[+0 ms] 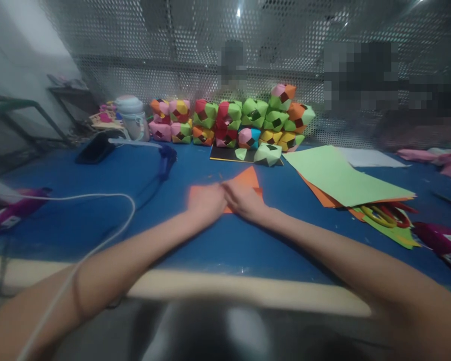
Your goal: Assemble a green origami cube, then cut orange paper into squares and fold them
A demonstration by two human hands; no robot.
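In the head view, the orange paper [251,176] lies mid-frame on the blue table [218,250]; the left hand [207,201] and right hand [247,200] meet over it, fingers bent and close together, though blur hides whether either grips; bare blue reaches to the pale table edge [248,292], lower centre; a white cable [97,196] crosses the left, the green sheet [334,175] bounds the right, stacked paper shapes [229,118] the upper centre; labels on the magenta packet [434,236], lower right, are too blurred to read.

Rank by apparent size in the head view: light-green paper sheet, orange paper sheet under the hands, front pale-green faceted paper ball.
1. Light-green paper sheet
2. Orange paper sheet, partly hidden
3. Pale-green faceted paper ball
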